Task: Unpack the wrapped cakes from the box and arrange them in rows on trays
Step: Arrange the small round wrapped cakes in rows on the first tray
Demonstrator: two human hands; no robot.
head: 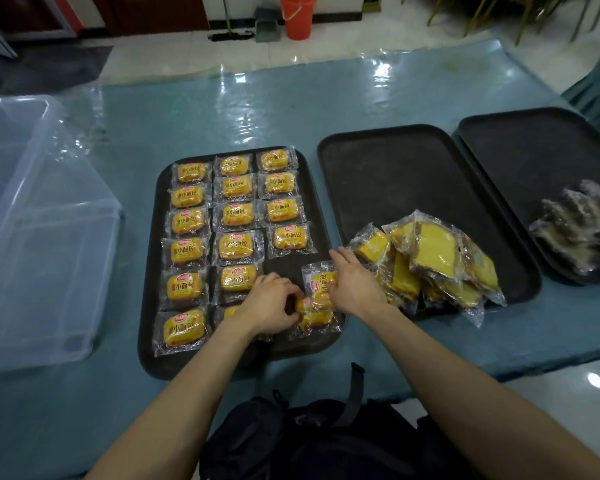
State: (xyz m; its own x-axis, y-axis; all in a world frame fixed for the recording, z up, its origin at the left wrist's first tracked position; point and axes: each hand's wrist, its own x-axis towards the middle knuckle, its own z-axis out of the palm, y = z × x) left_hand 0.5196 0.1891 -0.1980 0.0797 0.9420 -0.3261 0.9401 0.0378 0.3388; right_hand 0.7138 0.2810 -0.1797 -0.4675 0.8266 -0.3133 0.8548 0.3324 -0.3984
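Note:
A black tray [153,244] on the table holds several small yellow wrapped cakes in three rows. At its near right corner lie loose wrapped cakes [317,315]. My left hand [271,306] curls its fingers around one of them. My right hand [352,282] lies flat with straight fingers on another wrapped cake [321,277] turned sideways. A second black tray [395,174] to the right carries a heap of larger wrapped yellow cake slices [433,258] at its near end. The clear plastic box [42,237] stands at the left.
A third black tray [534,157] at the far right holds a pile of dark wrapped cakes [579,226]. The table has a glossy blue-green cover. A black bag [309,438] sits below the table's near edge. A red bucket [297,15] stands on the floor beyond.

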